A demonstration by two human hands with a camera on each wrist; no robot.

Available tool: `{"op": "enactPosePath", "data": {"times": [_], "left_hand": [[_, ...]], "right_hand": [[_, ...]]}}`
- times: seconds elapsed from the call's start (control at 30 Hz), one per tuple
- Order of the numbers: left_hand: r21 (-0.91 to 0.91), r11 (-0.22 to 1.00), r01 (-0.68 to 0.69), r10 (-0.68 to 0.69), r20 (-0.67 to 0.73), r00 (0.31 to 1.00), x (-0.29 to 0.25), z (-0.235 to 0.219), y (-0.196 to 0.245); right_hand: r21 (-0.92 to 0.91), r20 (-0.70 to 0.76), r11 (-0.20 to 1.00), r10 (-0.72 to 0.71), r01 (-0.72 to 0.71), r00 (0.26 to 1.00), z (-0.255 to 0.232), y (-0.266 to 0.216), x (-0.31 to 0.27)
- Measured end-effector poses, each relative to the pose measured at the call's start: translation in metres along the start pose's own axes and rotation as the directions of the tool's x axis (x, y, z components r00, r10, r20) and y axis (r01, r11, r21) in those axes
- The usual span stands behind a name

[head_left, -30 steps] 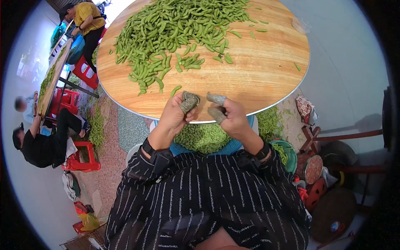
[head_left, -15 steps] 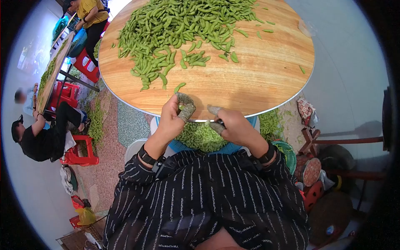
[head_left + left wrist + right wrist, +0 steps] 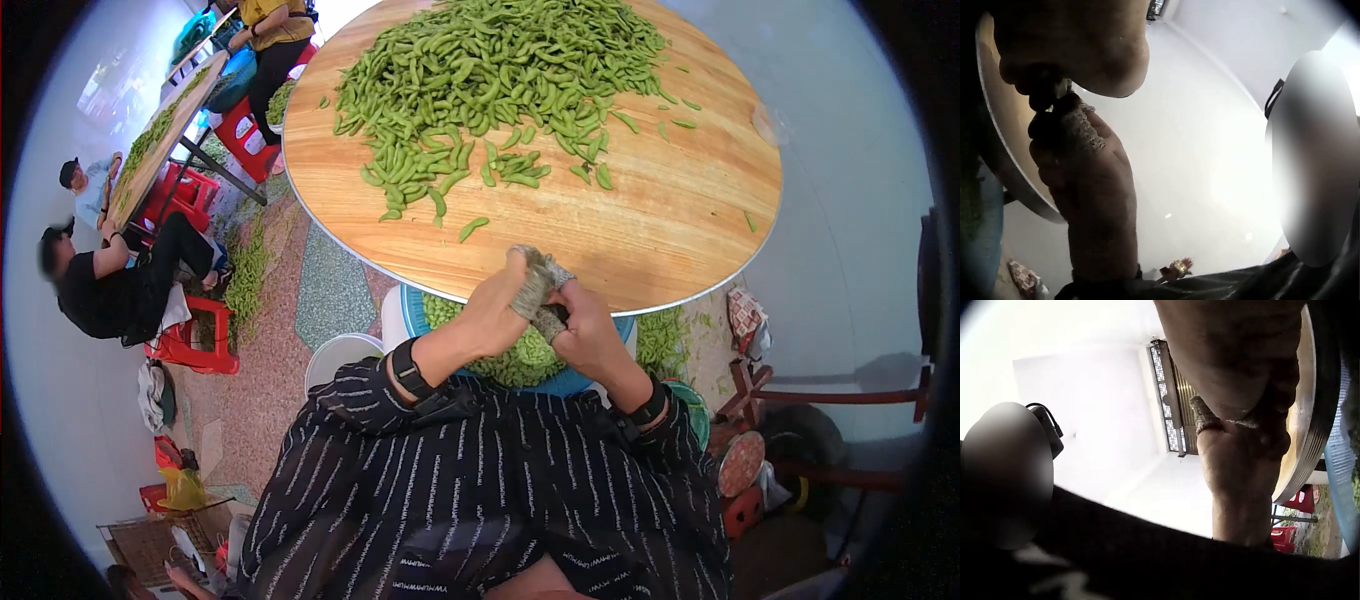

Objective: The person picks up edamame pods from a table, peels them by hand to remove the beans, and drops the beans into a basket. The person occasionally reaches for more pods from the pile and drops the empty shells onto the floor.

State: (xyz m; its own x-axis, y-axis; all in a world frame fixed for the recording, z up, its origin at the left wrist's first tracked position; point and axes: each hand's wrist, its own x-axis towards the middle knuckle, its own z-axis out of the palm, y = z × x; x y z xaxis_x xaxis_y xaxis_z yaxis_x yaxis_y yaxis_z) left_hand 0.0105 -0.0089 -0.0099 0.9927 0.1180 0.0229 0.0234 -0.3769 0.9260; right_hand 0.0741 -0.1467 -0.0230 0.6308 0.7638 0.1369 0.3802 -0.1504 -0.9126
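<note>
Both hands meet at the near edge of the round wooden table (image 3: 660, 230), over a blue basin (image 3: 410, 308) of shelled green beans (image 3: 520, 365). Grey-brown cloth finger covers (image 3: 532, 288) wrap the thumbs and some fingers. My left hand (image 3: 490, 315) curls its fingers, knuckles toward the table. My right hand (image 3: 588, 330) pinches close against it. A small pale green piece, apparently a bean pod (image 3: 1063, 87), shows between the fingertips in the left wrist view; the fingers mostly hide it. A loose pod (image 3: 473, 229) lies just beyond the left hand.
A large heap of green pods (image 3: 500, 70) covers the table's far side. A white bucket (image 3: 322, 362) stands left of the basin. Pods (image 3: 660, 345) litter the floor. People sit and stand by a second table (image 3: 165, 140) with red stools (image 3: 205, 338).
Half a second ago the hands were apart, a green pod in the left fingers. Now they have come together at the fingertips. The head view has shifted, moving the table rightward.
</note>
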Motion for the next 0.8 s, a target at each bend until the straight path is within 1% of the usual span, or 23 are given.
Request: {"op": "enactPosePath", "data": {"times": [0.03,0.07,0.13,0.17,0.2,0.23,0.27,0.3,0.33,0.37,0.43,0.47,0.5,0.53,0.57,0.6,0.63,0.67,0.73,0.77,0.8], "left_hand": [[0.257,0.966,-0.016,0.022,-0.02,1.0,0.0,0.0,0.004],[0.258,0.966,-0.019,0.026,-0.024,0.999,-0.001,-0.003,0.011],[0.145,0.971,-0.188,0.169,0.134,0.976,-0.002,-0.01,0.027],[0.113,0.974,-0.198,0.185,0.116,0.976,-0.002,-0.012,0.03],[0.109,0.974,-0.198,0.186,0.116,0.976,-0.002,-0.017,0.036],[0.117,0.986,-0.117,0.102,0.123,0.987,0.0,-0.025,0.043],[0.126,0.992,-0.033,0.017,0.129,0.992,0.003,-0.035,0.045],[0.194,0.96,-0.202,0.209,-0.02,0.978,0.008,-0.045,0.036],[0.303,0.928,-0.216,0.26,-0.111,0.959,0.014,-0.056,0.026],[0.408,0.887,-0.216,0.316,-0.195,0.928,0.021,-0.069,0.014],[0.638,0.765,-0.093,0.347,-0.286,0.893,0.04,-0.094,-0.014],[0.635,0.767,-0.092,0.345,-0.288,0.894,0.049,-0.099,-0.022],[0.77,0.637,0.023,0.327,-0.297,0.897,0.056,-0.103,-0.028],[0.87,0.475,0.133,0.313,-0.308,0.899,0.063,-0.106,-0.033],[0.87,0.476,0.128,0.311,-0.302,0.901,0.069,-0.109,-0.042],[0.877,0.45,0.17,0.233,-0.299,0.925,0.076,-0.112,-0.049],[0.883,0.42,0.208,0.157,-0.297,0.942,0.081,-0.114,-0.051],[0.885,0.421,0.198,0.16,-0.288,0.944,0.084,-0.115,-0.051],[0.914,0.388,0.121,0.205,-0.213,0.955,0.082,-0.116,-0.048],[0.923,0.377,0.069,0.275,-0.183,0.944,0.08,-0.117,-0.049],[0.924,0.376,0.063,0.276,-0.177,0.945,0.077,-0.115,-0.045]], "right_hand": [[-0.071,-0.054,0.996,-0.049,0.045,0.997,0.0,0.002,0.001],[-0.073,-0.053,0.996,-0.054,0.05,0.997,-0.003,-0.002,0.0],[-0.098,-0.064,0.994,-0.052,0.045,0.997,-0.015,-0.016,-0.003],[-0.101,-0.064,0.994,-0.053,0.046,0.997,-0.022,-0.019,-0.007],[-0.16,-0.039,0.983,-0.096,0.089,0.995,-0.031,-0.02,-0.012],[-0.216,-0.011,0.967,-0.139,0.133,0.99,-0.041,-0.018,-0.018],[-0.31,0.057,0.946,-0.085,0.099,0.995,-0.055,-0.01,-0.029],[-0.403,0.119,0.912,-0.026,0.072,0.993,-0.074,0.0,-0.042],[-0.515,0.149,0.855,0.163,-0.065,0.975,-0.093,0.007,-0.056],[-0.622,0.154,0.76,0.351,-0.185,0.924,-0.111,0.014,-0.071],[-0.777,-0.118,0.51,0.456,-0.368,0.882,-0.132,0.04,-0.105],[-0.78,-0.117,0.507,0.458,-0.367,0.881,-0.139,0.046,-0.113],[-0.738,-0.131,0.554,0.444,-0.386,0.887,-0.143,0.05,-0.12],[-0.692,-0.147,0.599,0.43,-0.403,0.891,-0.144,0.052,-0.124],[-0.69,-0.15,0.597,0.435,-0.409,0.888,-0.141,0.047,-0.123],[-0.513,-0.148,0.759,0.382,-0.401,0.912,-0.134,0.036,-0.116],[-0.31,-0.163,0.88,0.324,-0.36,0.932,-0.128,0.028,-0.108],[-0.309,-0.172,0.878,0.327,-0.366,0.929,-0.122,0.028,-0.101],[-0.012,-0.235,0.956,0.281,-0.292,0.93,-0.108,0.031,-0.087],[0.062,-0.215,0.951,0.309,-0.303,0.926,-0.103,0.019,-0.076],[0.136,-0.195,0.941,0.331,-0.308,0.923,-0.096,0.007,-0.062]]}}
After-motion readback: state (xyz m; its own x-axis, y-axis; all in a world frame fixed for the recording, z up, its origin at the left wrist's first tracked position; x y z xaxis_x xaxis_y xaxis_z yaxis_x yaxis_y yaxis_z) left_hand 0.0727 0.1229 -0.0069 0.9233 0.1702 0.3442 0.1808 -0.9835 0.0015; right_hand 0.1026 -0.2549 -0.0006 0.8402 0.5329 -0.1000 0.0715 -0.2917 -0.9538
